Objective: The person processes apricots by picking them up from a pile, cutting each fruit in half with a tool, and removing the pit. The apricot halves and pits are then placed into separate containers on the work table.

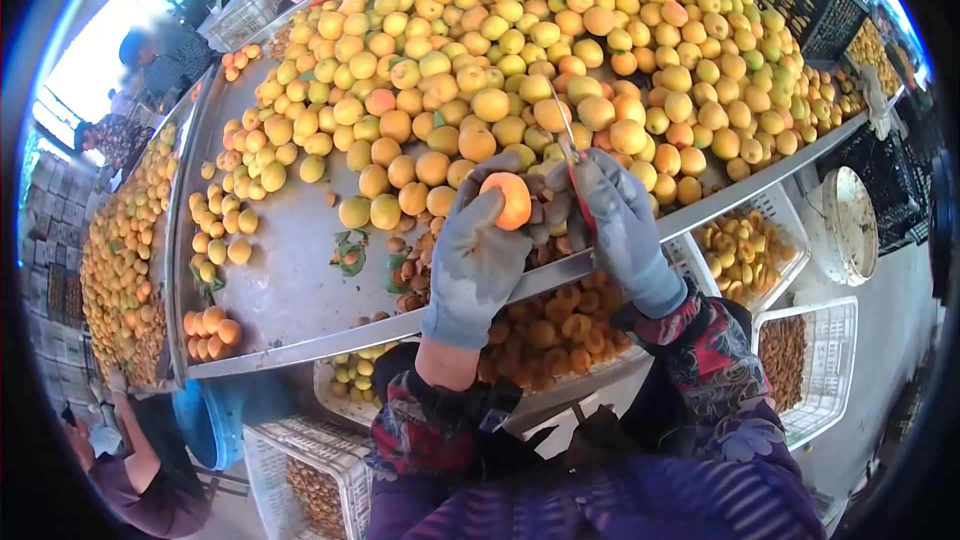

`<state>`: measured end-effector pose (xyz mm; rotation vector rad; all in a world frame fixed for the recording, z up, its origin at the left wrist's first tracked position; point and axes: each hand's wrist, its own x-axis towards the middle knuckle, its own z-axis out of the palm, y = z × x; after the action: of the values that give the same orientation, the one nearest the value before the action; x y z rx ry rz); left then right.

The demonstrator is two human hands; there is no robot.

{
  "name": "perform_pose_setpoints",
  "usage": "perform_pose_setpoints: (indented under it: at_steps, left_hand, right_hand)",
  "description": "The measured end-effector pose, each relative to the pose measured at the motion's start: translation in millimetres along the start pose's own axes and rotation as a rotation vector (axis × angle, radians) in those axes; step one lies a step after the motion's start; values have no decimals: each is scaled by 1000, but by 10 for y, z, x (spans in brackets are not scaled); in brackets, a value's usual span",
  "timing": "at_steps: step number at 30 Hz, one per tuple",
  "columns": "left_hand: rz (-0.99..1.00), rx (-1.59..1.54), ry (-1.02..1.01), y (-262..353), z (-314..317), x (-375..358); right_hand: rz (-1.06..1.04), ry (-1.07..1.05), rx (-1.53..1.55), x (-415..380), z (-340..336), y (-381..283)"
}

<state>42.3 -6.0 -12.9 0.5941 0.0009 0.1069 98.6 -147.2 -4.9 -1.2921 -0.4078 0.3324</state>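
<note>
My left hand (475,265), in a grey-coated glove, is closed around an orange apricot (507,202) just above the table's front edge. In my gloved right hand (622,225) is a small knife (563,120) with a red handle, its thin blade pointing up and away from me. The two hands are close together, and the blade stands apart from the held fruit. Behind them a large heap of yellow-orange apricots (430,65) covers much of the metal table (290,275). Brown pits (415,270) lie near my left hand.
Below the table edge, a crate contains halved apricots (560,330). More halves (740,250) fill a white crate at right, near a white bucket (850,225) and a crate of pits (783,360). A blue barrel (205,420) and a co-worker (150,470) are at lower left.
</note>
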Motion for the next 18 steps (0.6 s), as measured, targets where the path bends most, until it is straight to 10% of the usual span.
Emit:
perform_pose_setpoints:
  at_steps: [18]
  left_hand:
    - [217,232,-155,256,-70,-115]
  right_hand:
    - [86,-379,-83,-294,110,-36]
